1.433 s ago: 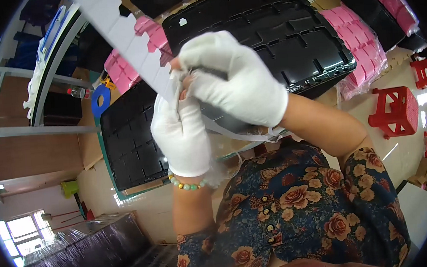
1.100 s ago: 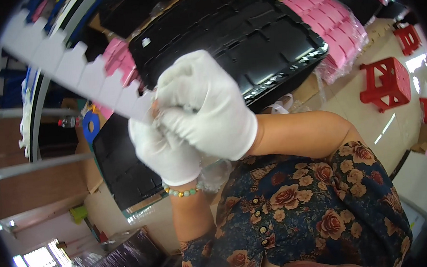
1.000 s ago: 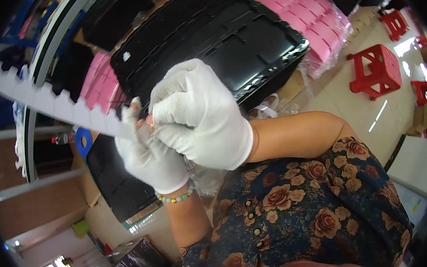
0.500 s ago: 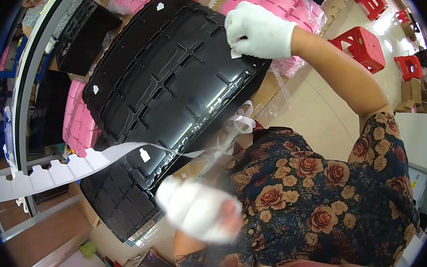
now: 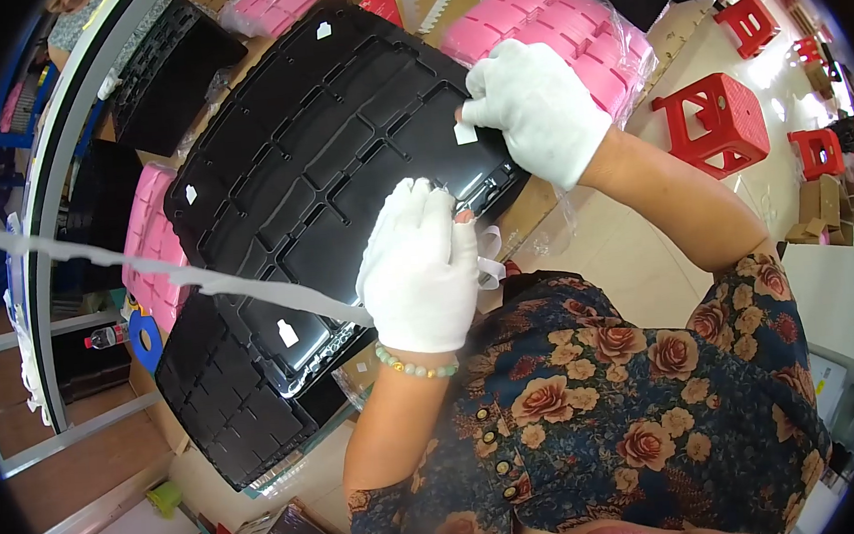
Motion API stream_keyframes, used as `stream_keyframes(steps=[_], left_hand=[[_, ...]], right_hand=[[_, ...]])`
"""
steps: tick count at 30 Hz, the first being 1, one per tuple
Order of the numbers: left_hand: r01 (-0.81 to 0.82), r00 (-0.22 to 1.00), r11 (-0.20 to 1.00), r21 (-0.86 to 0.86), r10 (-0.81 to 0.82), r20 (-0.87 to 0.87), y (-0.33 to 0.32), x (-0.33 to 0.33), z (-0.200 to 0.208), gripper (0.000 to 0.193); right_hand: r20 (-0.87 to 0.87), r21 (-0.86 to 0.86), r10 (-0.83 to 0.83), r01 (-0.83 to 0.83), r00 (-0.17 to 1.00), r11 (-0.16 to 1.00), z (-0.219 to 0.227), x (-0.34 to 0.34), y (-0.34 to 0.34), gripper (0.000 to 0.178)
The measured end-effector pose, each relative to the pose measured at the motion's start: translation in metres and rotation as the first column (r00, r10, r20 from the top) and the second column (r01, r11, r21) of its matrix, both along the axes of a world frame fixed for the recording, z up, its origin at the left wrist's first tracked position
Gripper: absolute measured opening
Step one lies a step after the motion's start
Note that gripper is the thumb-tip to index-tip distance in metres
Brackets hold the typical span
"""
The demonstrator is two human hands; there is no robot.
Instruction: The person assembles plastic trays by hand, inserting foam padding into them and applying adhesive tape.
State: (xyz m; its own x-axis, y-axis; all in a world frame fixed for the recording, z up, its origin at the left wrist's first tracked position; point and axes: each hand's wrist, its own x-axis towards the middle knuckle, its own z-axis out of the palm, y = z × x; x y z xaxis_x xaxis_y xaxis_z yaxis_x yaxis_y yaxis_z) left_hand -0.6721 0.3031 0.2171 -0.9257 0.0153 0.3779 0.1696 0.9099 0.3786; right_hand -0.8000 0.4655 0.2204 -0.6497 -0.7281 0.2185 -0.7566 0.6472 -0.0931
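Observation:
A large black moulded plastic tray (image 5: 318, 155) lies in front of me, with small white tab-shaped labels (image 5: 287, 332) near its corners. My right hand (image 5: 540, 112), in a white glove, is loosely closed over the tray's right end. Its bare thumb tip touches or almost touches a white label (image 5: 465, 133) on the tray. My left hand (image 5: 417, 268), also gloved, is closed above the tray's near edge. A long white strip (image 5: 268, 290) runs from the far left into this hand, and a curled end shows beyond it. The grip point itself is hidden.
A darker black panel (image 5: 231, 393) lies under the tray's left end. Pink moulded trays (image 5: 549, 31) in clear wrap stand behind it. A metal frame post (image 5: 40, 197) rises at the left. Red stools (image 5: 712, 124) and cardboard boxes (image 5: 823, 206) stand on the floor at the right.
My left hand has moved up and right, over the tray's near edge, and the strip now hangs tauter. My right hand has shifted slightly right and down, showing more of the label.

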Motion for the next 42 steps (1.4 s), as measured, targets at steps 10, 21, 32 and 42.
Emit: stream_keyframes(steps=[10,21,32,42], left_hand=[[-0.009,1.0,0.999,0.041,0.01,-0.016,0.003,-0.004,-0.004,0.016],[0.031,0.998,0.998,0.049,-0.033,0.044,0.009,-0.009,-0.007,0.021],[0.06,0.996,0.988,0.144,-0.069,0.057,0.012,-0.007,-0.01,0.028],[0.016,1.0,0.999,0.051,-0.015,-0.027,0.009,-0.002,-0.005,0.023]], right_hand=[[-0.172,0.014,-0.019,0.022,0.985,1.0,-0.007,0.002,-0.001,0.014],[-0.068,-0.082,-0.012,0.006,0.998,0.997,-0.014,0.02,0.003,0.015],[0.017,-0.217,-0.021,0.024,1.0,0.976,-0.007,0.009,0.01,0.02],[0.149,-0.209,-0.08,0.11,0.986,0.972,-0.002,0.003,0.001,0.013]])
